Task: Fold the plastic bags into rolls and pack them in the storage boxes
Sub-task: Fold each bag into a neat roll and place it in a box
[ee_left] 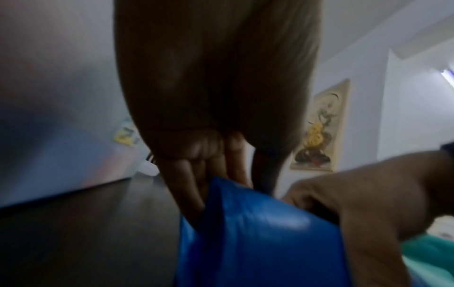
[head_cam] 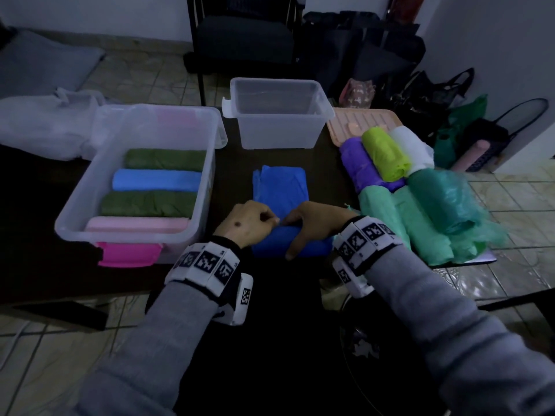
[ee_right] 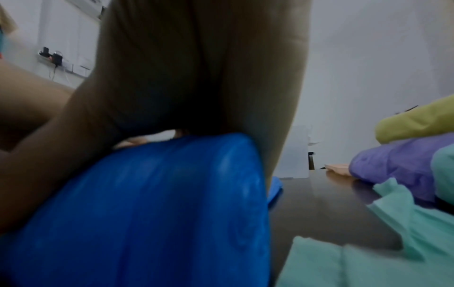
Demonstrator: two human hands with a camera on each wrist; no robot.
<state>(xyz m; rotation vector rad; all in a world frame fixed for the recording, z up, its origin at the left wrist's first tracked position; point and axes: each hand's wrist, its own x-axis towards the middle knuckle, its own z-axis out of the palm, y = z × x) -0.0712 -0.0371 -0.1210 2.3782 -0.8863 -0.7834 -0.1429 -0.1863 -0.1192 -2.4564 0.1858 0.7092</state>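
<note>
We have the blue bag (head_cam: 280, 187) laid flat on the dark surface (head_cam: 327, 163) straight ahead of us, between the 2 storage boxes and the pile of finished rolls. Its near end is already wound into a roll (head_cam: 289, 240), and that roll's long axis runs left to right, across our body. The flat, unrolled part stretches directly away from our fingers, toward the small empty box (head_cam: 277, 115).

Our left hand (head_cam: 246, 223) curls its fingers over the left end of the roll and pinches the plastic; the left wrist view shows the fingers (ee_left: 194, 186) tucked down onto the blue sheet. Our right hand (head_cam: 315, 226) wraps over the right end, thumb down the near side, and the right wrist view shows the palm cupped over the roll (ee_right: 152, 203). Both hands hold it, neither one nearer than the other, and they almost touch at the middle.

We judge the next move to be a push forward, away from us, keeping both ends level so the roll stays square to the strip.

The large box (head_cam: 90, 187) on our left already carries 4 rolls lying in this same left-to-right direction, so we expect the blue one to go in without turning. The green rolls (head_cam: 420, 217) lie close to our right wrist.
</note>
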